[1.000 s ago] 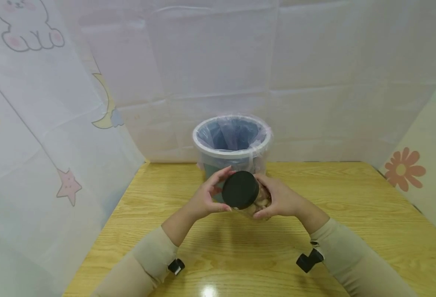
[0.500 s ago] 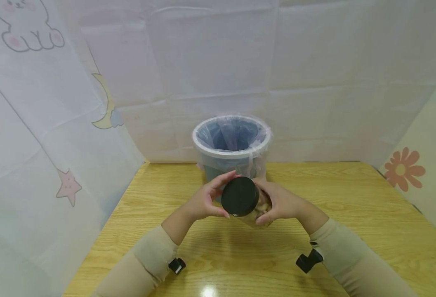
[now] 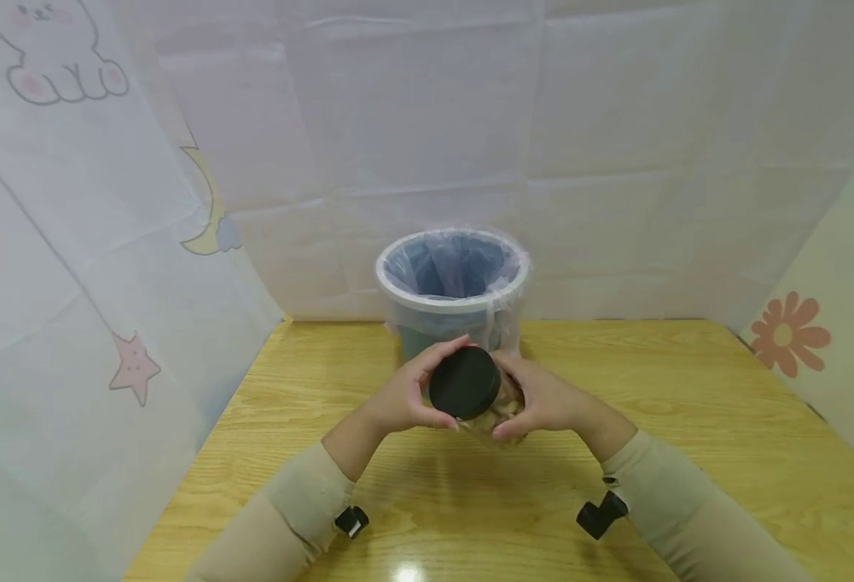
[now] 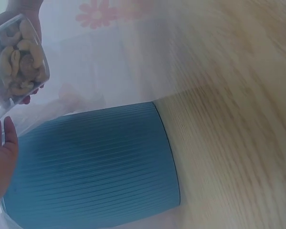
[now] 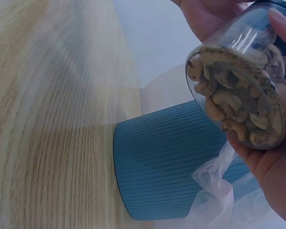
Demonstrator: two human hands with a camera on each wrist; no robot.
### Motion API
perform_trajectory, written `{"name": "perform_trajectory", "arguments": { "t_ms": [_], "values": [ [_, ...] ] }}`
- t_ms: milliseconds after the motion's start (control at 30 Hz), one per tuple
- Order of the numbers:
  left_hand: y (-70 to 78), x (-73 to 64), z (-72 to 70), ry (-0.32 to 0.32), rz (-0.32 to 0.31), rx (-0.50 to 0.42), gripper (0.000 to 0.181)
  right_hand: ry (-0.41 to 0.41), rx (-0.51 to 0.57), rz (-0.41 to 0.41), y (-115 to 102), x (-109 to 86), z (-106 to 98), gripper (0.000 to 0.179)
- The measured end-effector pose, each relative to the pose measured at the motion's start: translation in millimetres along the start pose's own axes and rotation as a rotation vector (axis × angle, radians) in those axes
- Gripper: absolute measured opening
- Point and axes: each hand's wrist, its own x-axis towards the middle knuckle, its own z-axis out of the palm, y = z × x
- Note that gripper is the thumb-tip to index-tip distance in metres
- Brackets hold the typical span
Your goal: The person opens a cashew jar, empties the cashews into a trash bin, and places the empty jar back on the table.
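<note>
A clear jar of cashews with a black lid is held up over the table, tilted so its lid leans toward the left. My left hand grips the lid at its rim, thumb on the near side and fingers on the far side. The jar's body is in the grasp of my right hand, with the thumb in front and the other fingers mostly hidden behind it. In the left wrist view, the cashews show through the jar's wall.
Just beyond the hands stands a blue ribbed bin with a white rim and a translucent liner bag. It rests on the wood-grain table, near the back edge. A pale printed curtain hangs behind.
The jar has come slightly lower and nearer since the first frame. My left hand's thumb and fingers, earlier spread off the lid, have closed in on it.
</note>
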Motion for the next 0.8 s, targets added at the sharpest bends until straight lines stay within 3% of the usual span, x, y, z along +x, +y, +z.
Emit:
{"name": "perform_trajectory", "arguments": {
  "t_ms": [167,367,567,800],
  "values": [
    [-7.5,-1.3,1.3,0.057,-0.046,0.068,0.094,0.035,-0.044,0.065,-0.4,-0.4,2.9,0.082],
    [-24.2,-4.1,4.3,0.141,-0.152,0.268,0.096,0.088,-0.119,0.118,-1.6,0.2,5.5,0.082],
    [-23.7,-3.0,6.1,0.204,-0.222,0.392,0.092,0.139,-0.201,0.152,-0.5,2.4,7.6,0.085],
    [-21.0,0.0,7.0,0.237,-0.302,0.501,0.088,0.155,-0.203,0.162,1.5,4.5,8.5,0.085]
  ]
}}
